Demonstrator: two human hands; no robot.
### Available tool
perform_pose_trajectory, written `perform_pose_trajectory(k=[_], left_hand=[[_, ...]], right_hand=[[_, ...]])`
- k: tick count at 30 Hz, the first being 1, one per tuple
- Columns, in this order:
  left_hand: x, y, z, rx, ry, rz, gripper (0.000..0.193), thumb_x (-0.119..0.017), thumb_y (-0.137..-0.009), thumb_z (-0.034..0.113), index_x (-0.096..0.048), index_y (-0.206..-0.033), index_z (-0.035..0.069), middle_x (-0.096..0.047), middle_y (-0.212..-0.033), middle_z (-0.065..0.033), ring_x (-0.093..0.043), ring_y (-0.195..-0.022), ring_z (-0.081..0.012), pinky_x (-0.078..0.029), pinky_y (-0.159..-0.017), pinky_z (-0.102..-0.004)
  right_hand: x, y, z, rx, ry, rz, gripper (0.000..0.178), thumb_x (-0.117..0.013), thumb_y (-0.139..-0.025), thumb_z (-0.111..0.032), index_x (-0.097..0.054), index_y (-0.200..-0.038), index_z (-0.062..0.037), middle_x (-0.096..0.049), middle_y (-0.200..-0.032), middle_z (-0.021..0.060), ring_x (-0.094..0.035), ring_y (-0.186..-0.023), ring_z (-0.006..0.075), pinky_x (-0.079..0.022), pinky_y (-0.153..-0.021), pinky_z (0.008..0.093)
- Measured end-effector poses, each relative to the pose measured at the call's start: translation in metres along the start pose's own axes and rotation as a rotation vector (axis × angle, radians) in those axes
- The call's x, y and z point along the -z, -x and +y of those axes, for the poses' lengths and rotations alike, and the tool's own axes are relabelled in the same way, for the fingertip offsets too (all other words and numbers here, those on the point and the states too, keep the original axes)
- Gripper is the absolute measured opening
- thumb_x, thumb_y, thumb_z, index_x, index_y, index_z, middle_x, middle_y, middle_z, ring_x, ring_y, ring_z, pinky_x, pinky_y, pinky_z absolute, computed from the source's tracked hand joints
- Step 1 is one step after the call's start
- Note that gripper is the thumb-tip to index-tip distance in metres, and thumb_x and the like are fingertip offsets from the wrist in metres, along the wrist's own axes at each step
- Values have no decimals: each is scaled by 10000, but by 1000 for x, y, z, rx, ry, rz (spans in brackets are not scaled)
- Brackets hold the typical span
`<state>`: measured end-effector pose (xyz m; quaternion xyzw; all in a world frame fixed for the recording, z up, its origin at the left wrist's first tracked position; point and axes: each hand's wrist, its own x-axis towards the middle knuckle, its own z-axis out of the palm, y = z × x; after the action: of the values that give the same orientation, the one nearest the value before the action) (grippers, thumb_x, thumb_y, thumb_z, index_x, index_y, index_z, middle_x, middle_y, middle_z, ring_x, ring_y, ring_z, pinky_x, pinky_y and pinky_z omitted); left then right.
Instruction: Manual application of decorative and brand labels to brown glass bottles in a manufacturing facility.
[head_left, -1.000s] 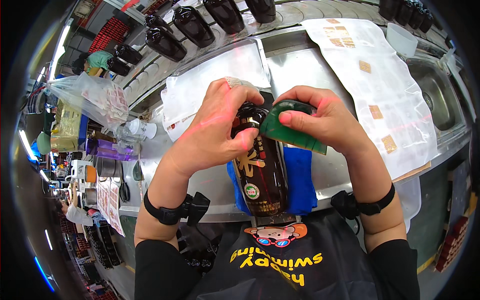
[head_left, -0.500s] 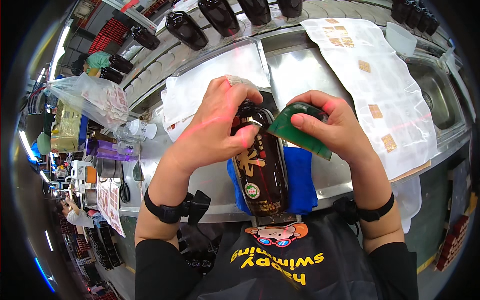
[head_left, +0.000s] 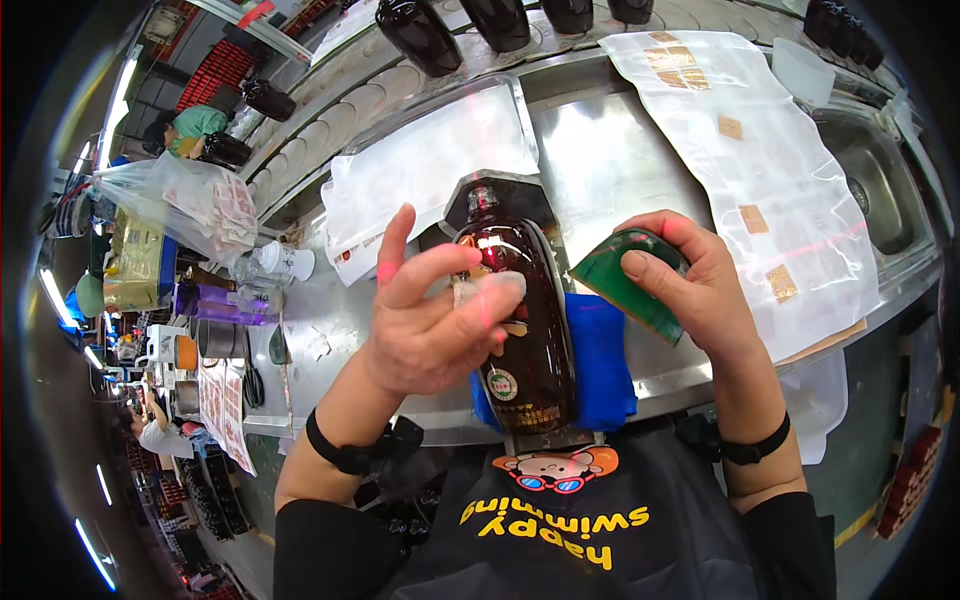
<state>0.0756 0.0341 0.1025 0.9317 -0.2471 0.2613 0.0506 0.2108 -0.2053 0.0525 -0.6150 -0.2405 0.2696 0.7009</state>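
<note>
A dark brown glass bottle [head_left: 540, 350] with gold lettering and a small round green-and-white mark lies on its back in front of me, its neck pointing away. The neck rests by a dark angular holder [head_left: 520, 192], and a blue cloth [head_left: 605, 360] lies under the body. Over the bottle's upper left side is my left hand [head_left: 425, 325], fingers apart, a whitish wrap on one finger; it hides part of the lettering. To the bottle's right, my right hand [head_left: 705, 280] grips a green flat scraper [head_left: 625, 275] with a curved back, held apart from the glass.
A white sheet [head_left: 790, 190] bearing gold decals lies to the right, beside a metal sink [head_left: 880, 195]. Another white sheet [head_left: 440, 130] covers a tray at the back left. Dark bottles [head_left: 500, 22] stand on the conveyor [head_left: 340, 115] behind. A person in green [head_left: 198, 125] is far left.
My left hand has drawn back from the bottle's neck toward its lower body, fingers spreading. My right hand with the scraper has moved slightly right and nearer. The conveyor bottles have shifted.
</note>
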Motion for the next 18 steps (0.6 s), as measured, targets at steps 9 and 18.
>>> perform_pose_trajectory(k=[9,18], left_hand=[[-6,-11,-17,31,23,67,269,-708,-754,197,-716,-1014,132,-705,-808,31,-564,-1038,-204,-198,-1165,-555],[-5,6,2,-2,57,51,209,-718,-731,176,-691,-937,157,-709,-863,42,-556,-1068,-196,-209,-1153,-585]], right_hand=[[3,4,3,71,31,9,248,-688,-900,-165,-629,-1079,-3,-663,-933,28,-614,-820,77,-519,-725,229],[0,6,5,42,-10,2,250,-687,-905,-175,-628,-1080,-7,-661,-929,27,-615,-816,79,-518,-734,230]])
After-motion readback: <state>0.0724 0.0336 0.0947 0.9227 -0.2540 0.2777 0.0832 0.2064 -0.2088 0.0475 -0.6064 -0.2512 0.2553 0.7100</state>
